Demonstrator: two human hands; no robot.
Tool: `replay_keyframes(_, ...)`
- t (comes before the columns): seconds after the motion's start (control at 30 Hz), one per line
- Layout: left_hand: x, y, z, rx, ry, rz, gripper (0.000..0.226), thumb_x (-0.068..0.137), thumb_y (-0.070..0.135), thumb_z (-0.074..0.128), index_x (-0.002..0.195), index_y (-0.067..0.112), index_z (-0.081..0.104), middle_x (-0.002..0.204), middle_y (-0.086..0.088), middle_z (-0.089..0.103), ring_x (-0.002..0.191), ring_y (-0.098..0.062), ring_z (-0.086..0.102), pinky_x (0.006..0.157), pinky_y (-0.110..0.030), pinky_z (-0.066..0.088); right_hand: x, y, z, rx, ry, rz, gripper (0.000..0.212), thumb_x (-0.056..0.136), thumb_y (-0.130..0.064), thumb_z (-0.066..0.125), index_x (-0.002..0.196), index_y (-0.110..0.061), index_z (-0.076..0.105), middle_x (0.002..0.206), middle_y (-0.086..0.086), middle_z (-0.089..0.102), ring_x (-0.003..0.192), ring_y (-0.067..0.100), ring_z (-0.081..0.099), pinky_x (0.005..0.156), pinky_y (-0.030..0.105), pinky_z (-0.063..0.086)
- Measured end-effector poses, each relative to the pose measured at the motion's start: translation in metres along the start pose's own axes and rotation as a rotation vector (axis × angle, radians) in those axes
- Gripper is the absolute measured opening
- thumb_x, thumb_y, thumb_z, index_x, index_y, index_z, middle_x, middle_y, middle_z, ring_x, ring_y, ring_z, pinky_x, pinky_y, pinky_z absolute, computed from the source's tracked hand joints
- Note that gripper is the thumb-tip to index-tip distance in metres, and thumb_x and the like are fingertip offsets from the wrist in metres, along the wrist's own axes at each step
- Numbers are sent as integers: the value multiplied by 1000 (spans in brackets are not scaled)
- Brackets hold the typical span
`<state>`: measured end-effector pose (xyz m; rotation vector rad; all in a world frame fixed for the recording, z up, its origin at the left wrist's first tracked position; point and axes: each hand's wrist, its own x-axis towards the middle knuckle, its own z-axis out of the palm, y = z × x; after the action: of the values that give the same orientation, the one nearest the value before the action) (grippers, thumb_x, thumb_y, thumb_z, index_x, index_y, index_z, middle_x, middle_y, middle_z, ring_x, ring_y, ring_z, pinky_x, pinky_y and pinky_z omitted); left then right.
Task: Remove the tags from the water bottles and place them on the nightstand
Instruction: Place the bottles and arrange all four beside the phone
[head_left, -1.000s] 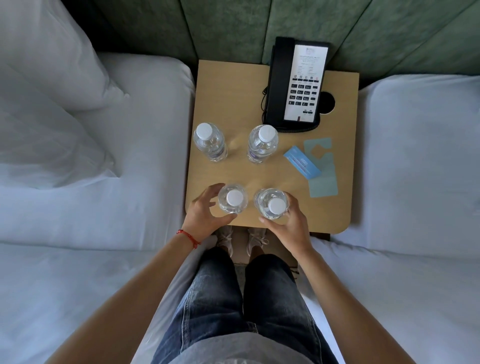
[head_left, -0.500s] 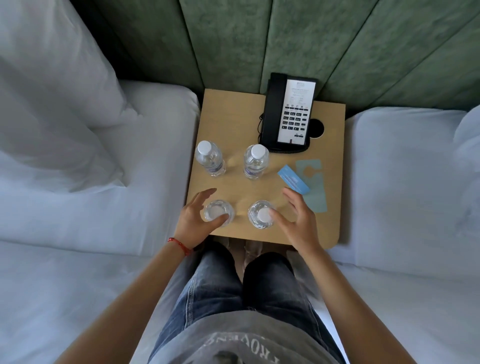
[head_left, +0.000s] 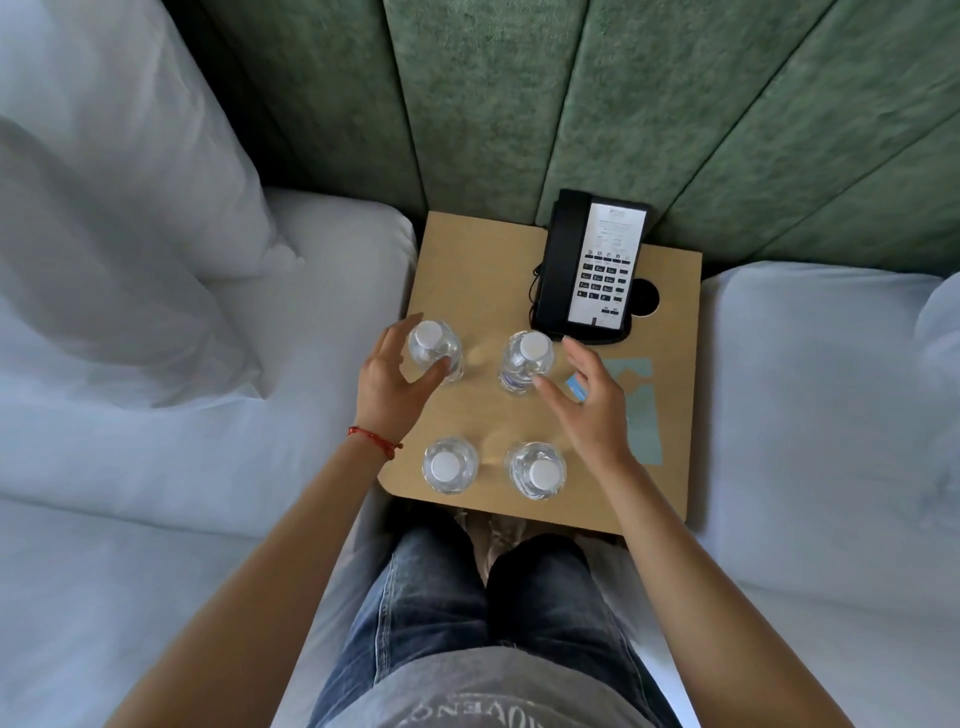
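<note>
Hands reached over the light wooden square table (head_left: 467, 270) toward the two farther clear plastic water bottles with white caps. The left hand (head_left: 389, 379) had its grip spread around the far left bottle (head_left: 434, 351), thumb touching the bottle's near side and fingers curved behind it; whether those fingers pressed the plastic could not be told. A red string bracelet (head_left: 374, 441) circled that wrist. The right hand (head_left: 587, 400) was spread too, fingers straight, thumb tip just at the far right bottle (head_left: 524, 361) and the fingers apart from it on its right. Nearer the person than both hands stood the near left bottle (head_left: 449, 465) and the near right bottle (head_left: 537, 470), upright and untouched, close to the table's front edge. Partly under the right hand lay a small bright blue tag (head_left: 576, 389), and just right of that hand lay pale teal paper tags (head_left: 644, 405) flat on the wood. Beyond the right hand's fingertips sat a black desk telephone (head_left: 592, 270) with a white faceplate. White bedding (head_left: 156, 415) flanked the table on both sides.
</note>
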<state>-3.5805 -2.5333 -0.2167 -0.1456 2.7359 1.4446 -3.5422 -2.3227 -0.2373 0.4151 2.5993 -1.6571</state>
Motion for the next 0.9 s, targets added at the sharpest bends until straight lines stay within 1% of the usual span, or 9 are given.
replay_keyframes(0.1, 18, -9, 3, -4, -68, -41, 56, 78, 16, 70, 129, 10, 47, 129, -11, 54, 116, -26, 52, 96, -39, 45, 8, -2, 11, -43, 31, 29, 58, 81, -23, 71, 132, -12, 47, 132, 1, 54, 120, 10, 48, 104, 28, 37)
replay_keyframes(0.17, 28, -15, 5, -23, -108, -81, 60, 77, 15, 71, 131, 11, 45, 132, -11, 52, 119, -26, 50, 99, -40, 43, 13, -3, 17, -66, 61, 47, 56, 81, -22, 71, 131, -11, 49, 132, 4, 56, 120, 12, 49, 104, 30, 38)
replay_keyframes(0.27, 40, -25, 8, -52, -165, -114, 57, 76, 11, 72, 128, 9, 49, 130, -9, 55, 118, -26, 52, 100, -37, 42, 19, 0, 26, -108, 85, 59, 50, 81, -18, 71, 127, -8, 53, 128, 7, 59, 119, 18, 53, 103, 32, 40)
replay_keyframes(0.33, 43, -30, 10, -46, -176, -121, 51, 74, 10, 73, 122, 9, 55, 124, -8, 60, 112, -25, 56, 96, -31, 43, 21, 3, 30, -131, 108, 76, 47, 81, -17, 71, 124, -5, 56, 124, 9, 62, 116, 21, 56, 100, 33, 42)
replay_keyframes(0.43, 44, -32, 10, -54, -168, -102, 45, 71, 9, 75, 114, 9, 61, 116, -9, 64, 103, -21, 59, 89, -19, 41, 24, 5, 34, -133, 141, 98, 44, 80, -16, 71, 120, -7, 59, 118, 6, 65, 111, 20, 59, 96, 29, 44)
replay_keyframes(0.57, 45, -35, 10, -42, -144, -56, 45, 69, 6, 77, 112, 8, 63, 117, -9, 64, 101, -14, 58, 87, -8, 39, 28, 7, 35, -122, 142, 105, 44, 78, -15, 73, 119, -10, 60, 118, 3, 66, 110, 16, 59, 97, 27, 44)
replay_keyframes(0.7, 44, -33, 11, -30, -98, -23, 43, 67, 5, 78, 108, 7, 65, 115, -11, 66, 99, -13, 59, 85, -15, 43, 34, 7, 36, -96, 151, 62, 43, 74, -11, 76, 114, -8, 63, 115, 5, 67, 106, 13, 61, 94, 20, 44)
replay_keyframes(0.83, 51, -32, 12, -18, -49, -27, 41, 68, 4, 77, 107, 5, 66, 111, -14, 67, 97, -12, 59, 81, -1, 39, 43, 8, 37, -71, 175, 46, 42, 69, -13, 80, 108, -9, 68, 107, 4, 71, 97, 2, 61, 89, 13, 45)
replay_keyframes(0.9, 58, -31, 11, -9, -34, -45, 40, 68, 6, 77, 107, 4, 67, 108, -14, 68, 92, -13, 61, 78, -3, 40, 50, 8, 38, -71, 177, 51, 42, 68, -17, 81, 107, -10, 69, 104, 3, 72, 93, -2, 60, 85, 7, 43)
